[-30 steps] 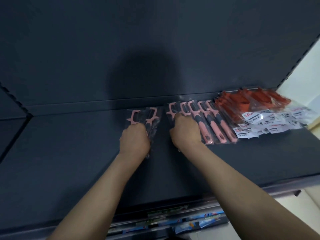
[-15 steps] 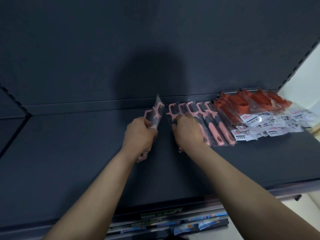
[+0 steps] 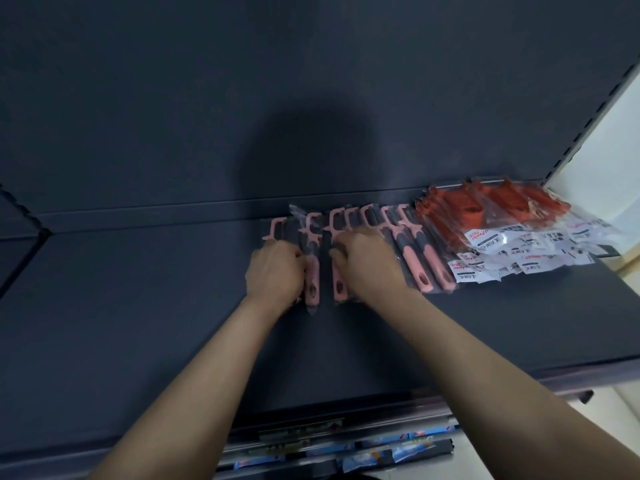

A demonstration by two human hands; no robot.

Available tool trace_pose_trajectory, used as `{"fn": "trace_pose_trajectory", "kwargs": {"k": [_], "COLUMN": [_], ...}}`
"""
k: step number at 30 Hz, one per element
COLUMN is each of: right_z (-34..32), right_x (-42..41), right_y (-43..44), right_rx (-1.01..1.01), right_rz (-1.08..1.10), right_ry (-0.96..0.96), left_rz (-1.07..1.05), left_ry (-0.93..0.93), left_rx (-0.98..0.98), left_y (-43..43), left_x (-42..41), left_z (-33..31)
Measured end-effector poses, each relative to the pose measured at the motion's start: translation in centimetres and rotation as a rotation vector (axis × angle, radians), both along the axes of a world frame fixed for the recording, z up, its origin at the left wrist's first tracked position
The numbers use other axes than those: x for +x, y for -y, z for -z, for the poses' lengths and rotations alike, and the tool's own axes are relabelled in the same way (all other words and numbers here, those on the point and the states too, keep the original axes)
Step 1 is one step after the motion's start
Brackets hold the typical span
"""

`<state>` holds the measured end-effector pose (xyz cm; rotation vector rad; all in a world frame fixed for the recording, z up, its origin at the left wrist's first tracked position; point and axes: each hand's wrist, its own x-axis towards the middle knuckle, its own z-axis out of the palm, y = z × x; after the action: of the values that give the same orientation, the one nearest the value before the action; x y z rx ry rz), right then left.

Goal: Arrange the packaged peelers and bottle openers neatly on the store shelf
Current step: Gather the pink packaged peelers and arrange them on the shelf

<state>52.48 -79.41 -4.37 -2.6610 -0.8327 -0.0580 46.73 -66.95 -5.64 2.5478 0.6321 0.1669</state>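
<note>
Left hand [image 3: 275,271] brought its packaged pink peelers [image 3: 311,258] from apart, edge-up, down flat beside row under right hand [image 3: 369,268]; gap nearly closed. Both hands' fingers curled onto packs. Orange packs [image 3: 485,216] untouched on shelf [image 3: 138,306] right end
</note>
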Motion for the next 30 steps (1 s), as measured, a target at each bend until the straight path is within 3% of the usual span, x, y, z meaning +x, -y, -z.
{"fn": "trace_pose_trajectory", "kwargs": {"k": [4, 10, 18, 30], "right_z": [0.2, 1.0, 1.7, 1.1], "right_x": [-1.2, -1.6, -1.3, -1.5], "right_y": [-2.0, -2.8, -2.1, -0.8], "right_rx": [-0.033, -0.18, -0.182, -0.152], "right_rz": [-0.109, -0.093, -0.062, -0.07], "right_ry": [-0.058, 0.035, 0.124, 0.076], "left_rz": [-0.067, -0.091, -0.008, -0.017], "left_ry": [0.098, 0.053, 0.14, 0.242], "left_rx": [0.061, 0.042, -0.012, -0.116], "left_y": [-0.3, -1.0, -0.6, -0.2], "left_x": [-1.0, -2.0, -2.0, -1.4], "left_z": [0.1, 0.5, 1.1, 1.2]}}
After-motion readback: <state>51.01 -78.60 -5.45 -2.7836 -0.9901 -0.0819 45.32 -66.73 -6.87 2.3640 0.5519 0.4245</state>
